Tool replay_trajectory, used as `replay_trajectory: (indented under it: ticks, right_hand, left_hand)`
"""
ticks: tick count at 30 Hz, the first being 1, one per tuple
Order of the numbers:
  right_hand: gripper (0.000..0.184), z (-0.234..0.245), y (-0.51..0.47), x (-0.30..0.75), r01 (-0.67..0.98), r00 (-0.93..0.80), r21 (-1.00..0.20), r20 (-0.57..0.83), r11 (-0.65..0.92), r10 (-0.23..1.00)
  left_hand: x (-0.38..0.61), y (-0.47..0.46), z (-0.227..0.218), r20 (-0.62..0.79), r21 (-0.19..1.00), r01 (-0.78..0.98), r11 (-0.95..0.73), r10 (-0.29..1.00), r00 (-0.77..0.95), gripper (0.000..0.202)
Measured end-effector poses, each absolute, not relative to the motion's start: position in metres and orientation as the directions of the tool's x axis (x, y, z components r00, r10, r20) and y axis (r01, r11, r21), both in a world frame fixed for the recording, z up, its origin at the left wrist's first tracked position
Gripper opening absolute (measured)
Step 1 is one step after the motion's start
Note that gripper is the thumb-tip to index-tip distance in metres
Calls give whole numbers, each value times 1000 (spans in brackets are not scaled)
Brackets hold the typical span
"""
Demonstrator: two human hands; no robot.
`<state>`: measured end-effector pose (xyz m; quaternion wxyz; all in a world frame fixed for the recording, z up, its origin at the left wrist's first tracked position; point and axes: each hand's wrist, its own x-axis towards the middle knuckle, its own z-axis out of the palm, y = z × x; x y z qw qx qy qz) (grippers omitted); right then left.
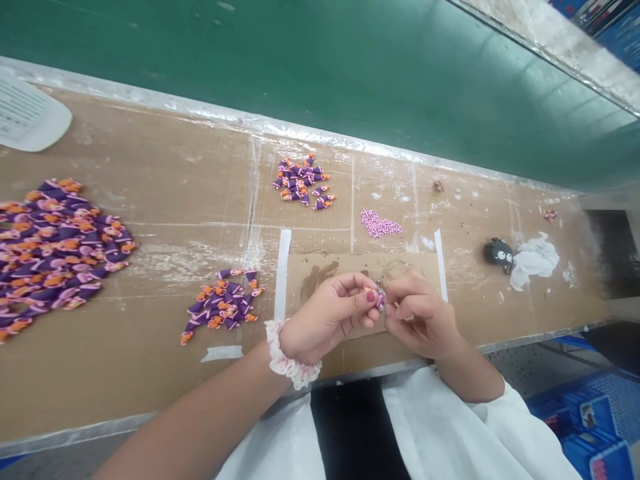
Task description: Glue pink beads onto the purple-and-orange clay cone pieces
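My left hand [327,317] and my right hand [423,317] meet over the near edge of a brown cardboard-covered bench [165,200]. Both pinch one small purple, pink and orange figure piece [379,297] between thumb and fingertips. A white scrunchie [285,363] sits on my left wrist. A small pile of the same purple pieces [223,307] lies just left of my hands. Another small pile [303,181] lies farther back, and a heap of tiny pink bits [379,224] lies beyond my hands.
A large heap of purple and orange pieces [55,250] fills the left side. A white plastic tray [27,117] sits at the far left. A dark round object [499,253] and a crumpled white cloth [535,260] lie at right. A green belt [350,67] runs behind the bench.
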<state>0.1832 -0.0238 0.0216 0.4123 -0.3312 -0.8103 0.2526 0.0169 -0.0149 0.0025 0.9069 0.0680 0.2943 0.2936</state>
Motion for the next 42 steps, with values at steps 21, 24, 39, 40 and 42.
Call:
replay_trajectory:
  ticks: [21,24,39,40,42]
  right_hand:
    - [25,20,-27,185,333,-455,-618,556,712,695]
    - [25,22,-27,188,333,-297,-733,516,594,803]
    - [14,6,-24,195,157,42,-933,334,324,942]
    - [14,6,-25,196,168,38,-930,338,327,940]
    - [13,4,-24,196,190,26,-924,343,332,939]
  left_hand:
    - [10,-12,8,-415,531,-475,701,705,575,27]
    - [8,-9,11,-363,616,-499,610,781,508,24]
    - [-32,61,2,-84,814,578,59,996,17,12]
    - [-34,74,-3,-78,800,597,55,997,12,13]
    - [-36,93,-10,-64,766,641,48,998,1,16]
